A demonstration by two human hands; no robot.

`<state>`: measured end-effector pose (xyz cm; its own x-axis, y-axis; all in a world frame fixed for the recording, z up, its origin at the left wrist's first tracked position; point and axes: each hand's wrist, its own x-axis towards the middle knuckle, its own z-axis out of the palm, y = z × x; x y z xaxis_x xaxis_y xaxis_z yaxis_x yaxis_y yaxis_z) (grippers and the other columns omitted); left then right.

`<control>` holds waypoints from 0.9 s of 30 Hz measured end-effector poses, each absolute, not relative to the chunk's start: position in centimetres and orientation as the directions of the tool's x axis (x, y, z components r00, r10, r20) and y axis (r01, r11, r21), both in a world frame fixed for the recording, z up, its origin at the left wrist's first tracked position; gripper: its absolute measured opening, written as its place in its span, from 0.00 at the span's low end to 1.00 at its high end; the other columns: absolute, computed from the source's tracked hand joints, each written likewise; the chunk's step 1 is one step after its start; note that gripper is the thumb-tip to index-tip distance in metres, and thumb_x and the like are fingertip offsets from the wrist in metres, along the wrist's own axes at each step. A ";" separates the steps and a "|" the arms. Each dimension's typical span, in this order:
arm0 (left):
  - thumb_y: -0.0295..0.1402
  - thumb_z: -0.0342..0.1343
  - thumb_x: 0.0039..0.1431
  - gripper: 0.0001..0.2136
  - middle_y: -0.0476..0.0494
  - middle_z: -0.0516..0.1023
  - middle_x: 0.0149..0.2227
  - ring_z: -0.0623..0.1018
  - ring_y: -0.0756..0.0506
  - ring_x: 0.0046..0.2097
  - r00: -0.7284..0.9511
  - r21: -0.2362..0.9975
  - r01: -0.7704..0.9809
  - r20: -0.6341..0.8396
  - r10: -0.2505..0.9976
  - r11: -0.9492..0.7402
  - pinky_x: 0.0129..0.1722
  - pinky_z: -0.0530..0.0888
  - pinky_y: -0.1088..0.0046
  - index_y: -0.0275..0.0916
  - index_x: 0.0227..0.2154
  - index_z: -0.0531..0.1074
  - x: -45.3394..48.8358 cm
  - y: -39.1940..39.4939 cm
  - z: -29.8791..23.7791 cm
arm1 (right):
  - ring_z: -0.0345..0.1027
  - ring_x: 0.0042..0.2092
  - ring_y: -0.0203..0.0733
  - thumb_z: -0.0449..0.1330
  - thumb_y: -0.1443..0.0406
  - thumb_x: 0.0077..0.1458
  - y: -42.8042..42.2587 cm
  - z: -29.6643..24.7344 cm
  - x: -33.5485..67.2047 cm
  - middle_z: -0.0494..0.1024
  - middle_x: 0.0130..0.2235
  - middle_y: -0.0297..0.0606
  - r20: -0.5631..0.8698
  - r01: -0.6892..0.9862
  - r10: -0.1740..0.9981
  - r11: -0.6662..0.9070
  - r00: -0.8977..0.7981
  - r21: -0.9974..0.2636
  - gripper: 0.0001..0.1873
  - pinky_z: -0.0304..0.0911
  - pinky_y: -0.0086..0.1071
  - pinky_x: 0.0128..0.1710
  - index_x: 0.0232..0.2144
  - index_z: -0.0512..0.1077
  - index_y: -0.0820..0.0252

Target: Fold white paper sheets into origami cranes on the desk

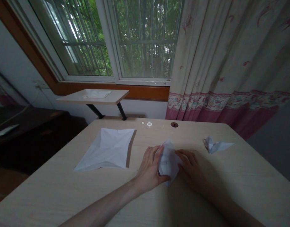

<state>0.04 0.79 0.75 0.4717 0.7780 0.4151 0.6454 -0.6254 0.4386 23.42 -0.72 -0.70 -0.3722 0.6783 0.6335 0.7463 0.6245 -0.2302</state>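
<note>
A partly folded piece of white paper (168,161) lies on the pale wooden table (64,192) near its middle. My left hand (150,168) grips its left side, thumb under the lower edge and fingers along the top. My right hand (191,168) presses on its right edge with curled fingers. A creased, unfolded white sheet (107,149) lies flat to the left. A small finished folded paper figure (216,145) rests to the right.
A cable hole (174,125) sits at the table's far edge. A small raised shelf (95,96) with a white paper on it stands behind the table under the window. A flowered curtain (230,63) hangs at right; dark furniture (28,132) is at left.
</note>
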 end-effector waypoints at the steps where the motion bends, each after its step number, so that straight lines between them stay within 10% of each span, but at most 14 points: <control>1: 0.38 0.75 0.37 0.61 0.33 0.57 0.63 0.60 0.27 0.64 0.475 0.438 0.646 0.412 0.778 -0.626 0.63 0.56 0.35 0.45 0.68 0.38 0.0 0.8 0.7 | 0.65 0.53 0.51 0.49 0.69 0.65 -0.8 -0.6 23.5 0.71 0.53 0.47 0.634 0.748 0.689 0.614 -0.352 -0.252 0.25 0.69 0.48 0.50 0.63 0.58 0.53; 13: 0.39 0.77 0.35 0.62 0.32 0.46 0.68 0.53 0.26 0.67 0.454 0.463 0.655 0.391 0.801 -0.597 0.62 0.59 0.40 0.49 0.69 0.41 -0.2 1.0 0.4 | 0.64 0.52 0.53 0.52 0.67 0.63 0.1 -0.7 24.1 0.72 0.46 0.44 0.618 0.766 0.758 0.520 -0.210 -0.378 0.07 0.66 0.51 0.50 0.40 0.69 0.53; 27: 0.39 0.78 0.31 0.61 0.38 0.33 0.70 0.46 0.22 0.68 0.451 0.525 0.637 0.339 0.825 -0.564 0.62 0.58 0.38 0.57 0.68 0.48 -0.2 1.5 0.6 | 0.67 0.52 0.51 0.53 0.64 0.64 -0.3 -0.8 23.5 0.73 0.51 0.45 0.585 0.765 0.750 0.561 -0.308 -0.317 0.16 0.65 0.49 0.52 0.53 0.66 0.53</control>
<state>-0.15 1.53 0.63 0.4511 0.8255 0.3393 0.6371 -0.5640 0.5253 23.54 -0.30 -0.84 -0.3081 0.7501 0.5852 0.7648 0.5611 -0.3166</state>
